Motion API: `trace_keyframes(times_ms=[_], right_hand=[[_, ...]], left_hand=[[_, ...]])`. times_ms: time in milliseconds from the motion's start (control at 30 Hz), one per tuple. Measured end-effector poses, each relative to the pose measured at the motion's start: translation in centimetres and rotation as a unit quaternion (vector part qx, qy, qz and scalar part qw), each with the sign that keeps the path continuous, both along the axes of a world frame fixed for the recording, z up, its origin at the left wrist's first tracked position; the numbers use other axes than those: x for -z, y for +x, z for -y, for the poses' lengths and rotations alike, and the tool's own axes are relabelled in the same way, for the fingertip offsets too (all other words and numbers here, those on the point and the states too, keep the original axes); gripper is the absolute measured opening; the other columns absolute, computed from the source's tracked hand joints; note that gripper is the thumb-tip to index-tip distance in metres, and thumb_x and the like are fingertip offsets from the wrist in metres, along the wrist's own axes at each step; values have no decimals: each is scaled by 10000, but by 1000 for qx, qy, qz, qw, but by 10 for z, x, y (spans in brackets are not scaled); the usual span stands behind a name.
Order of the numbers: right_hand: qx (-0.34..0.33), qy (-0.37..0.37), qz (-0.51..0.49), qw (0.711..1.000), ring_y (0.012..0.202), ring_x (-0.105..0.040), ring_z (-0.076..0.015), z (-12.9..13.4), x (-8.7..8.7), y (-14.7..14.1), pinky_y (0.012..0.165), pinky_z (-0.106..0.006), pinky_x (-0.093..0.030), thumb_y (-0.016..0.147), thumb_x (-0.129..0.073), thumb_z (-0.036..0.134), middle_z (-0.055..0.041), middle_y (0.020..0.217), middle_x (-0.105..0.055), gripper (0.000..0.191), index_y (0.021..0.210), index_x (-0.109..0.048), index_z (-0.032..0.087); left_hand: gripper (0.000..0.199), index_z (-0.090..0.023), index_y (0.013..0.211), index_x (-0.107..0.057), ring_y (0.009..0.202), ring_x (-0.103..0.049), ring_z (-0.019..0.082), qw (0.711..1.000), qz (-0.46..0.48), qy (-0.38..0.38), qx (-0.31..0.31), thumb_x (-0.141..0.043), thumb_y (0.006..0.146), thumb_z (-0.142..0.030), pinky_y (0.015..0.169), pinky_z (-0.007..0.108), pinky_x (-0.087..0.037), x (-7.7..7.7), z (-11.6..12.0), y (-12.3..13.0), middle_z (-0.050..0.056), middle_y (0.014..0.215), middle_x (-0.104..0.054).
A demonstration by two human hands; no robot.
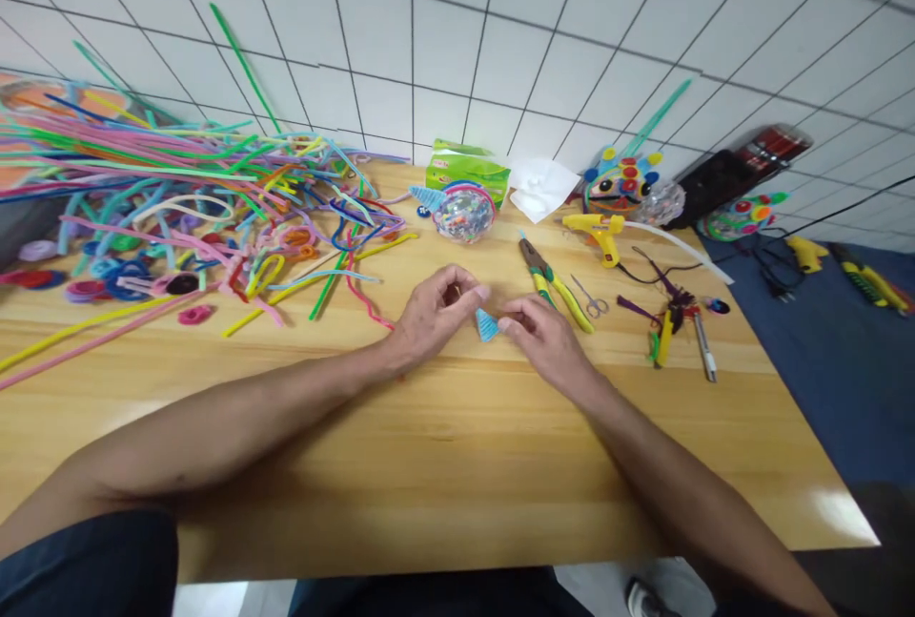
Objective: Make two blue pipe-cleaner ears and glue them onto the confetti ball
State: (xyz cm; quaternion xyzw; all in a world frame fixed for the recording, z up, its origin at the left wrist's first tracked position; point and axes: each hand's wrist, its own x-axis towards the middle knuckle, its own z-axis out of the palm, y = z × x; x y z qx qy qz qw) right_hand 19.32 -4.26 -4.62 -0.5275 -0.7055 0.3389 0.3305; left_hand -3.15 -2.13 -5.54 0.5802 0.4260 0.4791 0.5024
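Between my hands, just over the wooden table, is a small light-blue triangle of coiled pipe cleaner. My left hand is closed at its upper left, thumb and forefinger pinched near the triangle's tip. From the right, my right hand pinches the triangle's lower right edge with thumb and forefinger. A red pipe cleaner runs along the table to my left wrist and passes behind it. Beyond my hands stands a clear ball of colourful bits with a pink rim and a blue coiled cone beside it.
A large heap of pipe cleaners covers the left side. Pliers, small scissors and a yellow glue gun lie at right, with a corded cable. Decorated figures, a green packet and white tissue stand along the tiled wall.
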Motion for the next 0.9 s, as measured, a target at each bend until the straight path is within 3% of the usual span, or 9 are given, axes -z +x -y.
trace_keyframes(times_ms=[100, 200, 333, 433, 533, 633, 733, 900], right_hand=[[16, 114, 51, 992, 1157, -685, -337, -19, -18, 1, 1059, -532, -548, 948, -751, 519, -107, 1216, -746, 287, 1143, -763, 309], [3, 152, 65, 986, 1371, -614, -387, -72, -36, -13, 1218, -595, -472, 862, -854, 529, -130, 1402, -704, 517, 1303, -722, 293], [-72, 106, 46, 991, 1539, -491, -443, -155, -44, -41, 1341, -636, -340, 578, -1040, 517, -132, 1560, -643, 946, 1411, -671, 263], [-89, 35, 54, 994, 1419, -611, -416, -179, -42, -52, 1277, -622, -443, 582, -1024, 505, -146, 1498, -682, 995, 1448, -623, 224], [-53, 62, 25, 996, 1392, -640, -375, -161, -34, -48, 1247, -574, -496, 641, -996, 532, -163, 1520, -647, 995, 1477, -553, 225], [-17, 129, -70, 989, 1444, -618, -339, -123, -19, -39, 1246, -517, -520, 688, -979, 628, -169, 1592, -570, 1032, 1508, -465, 268], [-13, 135, -118, 984, 1429, -637, -345, -84, 2, -34, 1228, -545, -544, 684, -971, 703, -191, 1589, -564, 1090, 1512, -405, 277], [8, 142, -105, 984, 1453, -634, -382, -42, 30, -24, 1229, -608, -545, 733, -923, 751, -227, 1601, -556, 1122, 1566, -360, 254]], left_hand=[[246, -240, 977, -586, 805, -568, 167, 994, 35, -11, -100, -712, 959, -451, 768, 315, -485, 8, -15, -4, 1, 908, -624], [237, -246, 1088, -552, 838, -619, 165, 989, 60, -49, -129, -686, 958, -392, 791, 326, -525, 17, -31, -8, 20, 1050, -644], [300, -246, 1176, -542, 955, -681, 189, 986, 80, -74, -125, -699, 950, -366, 872, 371, -571, 23, -41, -11, 72, 1278, -646], [378, -250, 1229, -549, 1048, -709, 221, 987, 86, -78, -113, -739, 948, -416, 954, 412, -587, 25, -43, -10, 95, 1360, -640], [555, -246, 1366, -525, 1184, -718, 275, 985, 101, -91, -109, -784, 935, -482, 1048, 458, -591, 22, -42, -9, 150, 1500, -600], [903, -242, 1570, -413, 1316, -698, 333, 985, 133, -75, -76, -867, 866, -580, 1134, 499, -582, 14, -37, -8, 217, 1692, -464], [1175, -250, 1690, -296, 1379, -680, 373, 987, 159, -29, -18, -941, 783, -625, 1164, 534, -584, 7, -29, -6, 235, 1747, -409], [1104, -245, 1694, -377, 1458, -621, 388, 993, 99, 61, 11, -953, 806, -560, 1223, 563, -548, 13, -11, 0, 213, 1674, -502]])
